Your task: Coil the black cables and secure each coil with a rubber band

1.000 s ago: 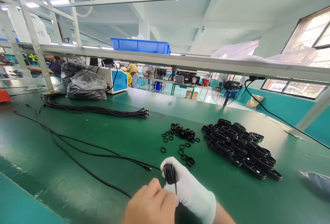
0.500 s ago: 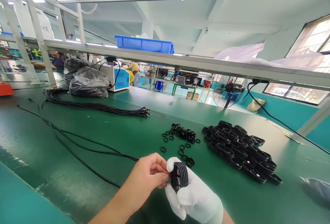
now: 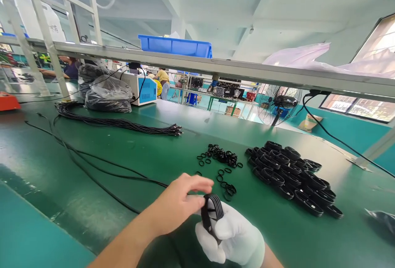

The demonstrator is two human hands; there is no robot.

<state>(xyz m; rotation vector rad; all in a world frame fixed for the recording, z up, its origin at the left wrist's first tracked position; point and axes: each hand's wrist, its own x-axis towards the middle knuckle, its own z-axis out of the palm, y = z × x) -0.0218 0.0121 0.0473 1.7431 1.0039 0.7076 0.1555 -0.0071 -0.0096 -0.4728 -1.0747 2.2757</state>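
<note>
- Holding a small coiled black cable (image 3: 212, 214) upright, the gloved right hand (image 3: 230, 237) has its fingers curled round the lower part of the coil, low in the middle of the view and above the green table (image 3: 55, 185).
- The bare left hand (image 3: 182, 202) pinches the coil's left edge between thumb and fingertips; whether a small ring is already round the coil is hard to tell, since the fingers cover that side.
- Just beyond the hands lies a scatter of small black rings (image 3: 220, 159), some loose and some heaped, on the table top.
- To the right of the rings sits a pile of finished-looking coils (image 3: 293, 175), many of them, touching and overlapping.
- Judging from that pile, a good share of the work looks done; the coil in hand is wound but not yet laid with the others.
- What looks left: a bundle of straight black cables (image 3: 123, 123) lies far back on the left, and two long loose cables (image 3: 92, 169) trail across the table toward the hands.
- Behind the bundle are dark plastic bags (image 3: 106, 97) and a white-and-blue machine (image 3: 143, 89); a blue bin (image 3: 175, 46) rests on the overhead shelf, and a fan (image 3: 279, 104) stands beyond the table.
</note>
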